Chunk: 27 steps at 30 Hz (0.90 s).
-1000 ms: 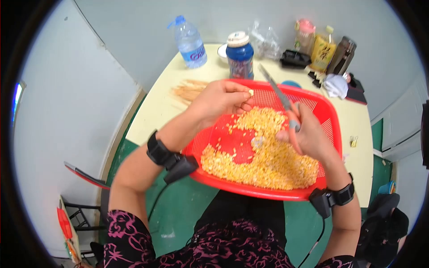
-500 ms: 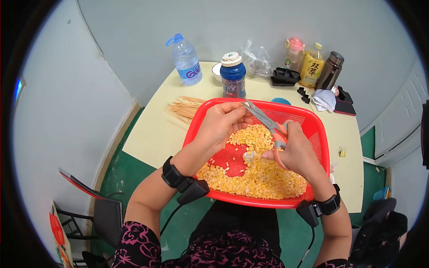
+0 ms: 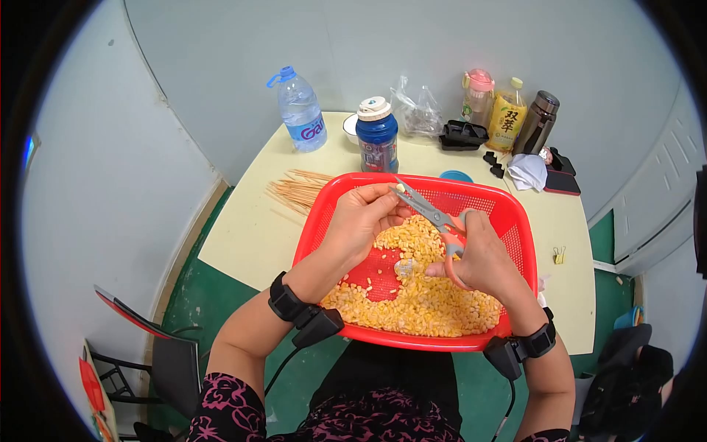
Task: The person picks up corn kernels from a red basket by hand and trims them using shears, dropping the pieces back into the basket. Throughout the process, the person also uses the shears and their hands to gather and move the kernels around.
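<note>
Change first: the scissors (image 3: 434, 214) had come in from the right to the left hand (image 3: 357, 221)—a second earlier their blades pointed up, clear of it. Now the blades stood a little apart at the left fingertips, with a small pale kernel (image 3: 400, 188) at their tips, upper centre of the frame. Whether metal touched it, could not tell.

Left hand's grip: thumb and finger together, pinched on the kernel. Right hand (image 3: 482, 254): grip clamped on the scissors' handles, thumb in the lower loop. My reading—both hands were engaged on one kernel, the left steadying, the right bringing the edges to bear. Fingertips lay very near the blades, so a slip could have nicked skin.

Below the hands, the red basket (image 3: 412, 344) held a broad spread of yellow kernels (image 3: 442, 309), thickest lower right, with a pale round object (image 3: 404, 268) among them. Basket sat at the near edge of the counter (image 3: 243, 236).

Around it: thin sticks (image 3: 298, 193) just left, a blue jar (image 3: 378, 144) behind, a water bottle (image 3: 305, 121) farther upper left, a yellow clip (image 3: 559, 255) off to the right.
</note>
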{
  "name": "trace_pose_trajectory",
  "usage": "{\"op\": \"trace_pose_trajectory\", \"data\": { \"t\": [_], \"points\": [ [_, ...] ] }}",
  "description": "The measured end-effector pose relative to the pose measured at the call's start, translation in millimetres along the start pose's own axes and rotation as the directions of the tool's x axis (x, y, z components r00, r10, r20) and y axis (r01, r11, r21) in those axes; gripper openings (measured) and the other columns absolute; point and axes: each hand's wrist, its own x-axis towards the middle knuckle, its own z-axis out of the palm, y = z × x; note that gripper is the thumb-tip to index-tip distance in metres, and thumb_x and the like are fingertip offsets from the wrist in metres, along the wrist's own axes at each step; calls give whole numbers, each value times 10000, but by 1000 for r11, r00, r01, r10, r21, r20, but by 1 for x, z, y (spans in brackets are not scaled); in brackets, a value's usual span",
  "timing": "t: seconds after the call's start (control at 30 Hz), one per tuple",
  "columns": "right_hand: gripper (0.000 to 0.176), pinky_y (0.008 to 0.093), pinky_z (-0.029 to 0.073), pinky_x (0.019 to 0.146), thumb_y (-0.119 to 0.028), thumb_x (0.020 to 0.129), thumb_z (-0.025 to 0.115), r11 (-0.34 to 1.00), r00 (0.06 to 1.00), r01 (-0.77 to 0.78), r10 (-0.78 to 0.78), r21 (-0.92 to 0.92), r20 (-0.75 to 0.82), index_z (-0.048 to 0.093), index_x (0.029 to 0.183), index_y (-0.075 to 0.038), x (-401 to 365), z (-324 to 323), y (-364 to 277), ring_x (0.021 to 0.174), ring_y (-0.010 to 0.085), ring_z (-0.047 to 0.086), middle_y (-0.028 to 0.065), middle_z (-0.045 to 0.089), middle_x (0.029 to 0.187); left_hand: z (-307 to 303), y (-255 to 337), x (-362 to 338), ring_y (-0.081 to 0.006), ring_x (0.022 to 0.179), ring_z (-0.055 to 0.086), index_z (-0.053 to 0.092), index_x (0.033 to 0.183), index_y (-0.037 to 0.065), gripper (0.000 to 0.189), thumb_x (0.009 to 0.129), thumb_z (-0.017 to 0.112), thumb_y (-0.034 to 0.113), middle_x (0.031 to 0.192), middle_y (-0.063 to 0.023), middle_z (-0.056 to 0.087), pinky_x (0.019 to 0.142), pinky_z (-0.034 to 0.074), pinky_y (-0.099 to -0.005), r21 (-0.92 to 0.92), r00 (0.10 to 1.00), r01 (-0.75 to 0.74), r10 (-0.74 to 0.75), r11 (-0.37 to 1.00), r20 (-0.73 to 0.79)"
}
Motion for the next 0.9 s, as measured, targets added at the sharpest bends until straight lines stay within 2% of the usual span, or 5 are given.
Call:
{"op": "trace_pose_trajectory", "data": {
  "t": [0.1, 0.3, 0.5, 0.7, 0.9],
  "points": [
    [804, 377, 465, 719, -483, 499, 836, 996, 997, 58, -62, -71, -50, 471, 971, 56, 1, 3, 0, 870, 308, 539, 167, 505, 886, -2, -3, 1, -141, 778, 611, 590, 965, -4, 126, 893, 528, 79, 859, -76, 628, 713, 515, -278, -16, 1000, 3, -3, 1000, 17],
    [830, 377, 478, 733, -531, 490, 819, 997, 999, -48, 48, -62, -16, 494, 979, 55, 4, 4, -5, 886, 307, 566, 168, 515, 921, -5, -6, 2, -141, 785, 608, 593, 963, 7, 123, 895, 527, 84, 867, -74, 628, 722, 514, -279, -64, 999, 16, -14, 998, 30],
    [835, 389, 488, 696, -577, 490, 791, 995, 995, -95, 96, -39, 27, 513, 972, 46, 5, 3, -7, 849, 311, 600, 175, 542, 944, -5, -6, 3, -143, 790, 607, 590, 981, 1, 136, 897, 525, 86, 895, -76, 628, 731, 514, -283, -60, 999, 46, -46, 997, 1],
    [776, 387, 489, 640, -594, 478, 783, 985, 987, -153, 155, -75, 27, 551, 884, 25, 6, -2, -12, 763, 306, 623, 156, 583, 837, -5, -7, 4, -148, 810, 609, 587, 988, -5, 142, 896, 526, 85, 906, -79, 628, 732, 514, -285, -36, 999, 39, -40, 999, -13],
    [622, 371, 484, 600, -501, 553, 805, 986, 990, -140, 138, -92, -27, 566, 815, 9, 3, -3, -8, 660, 302, 621, 156, 597, 690, -7, -7, 5, -146, 835, 602, 584, 991, -19, 155, 886, 537, 84, 909, -76, 620, 733, 505, -275, 103, 999, 37, -34, 994, -37]
  ]
}}
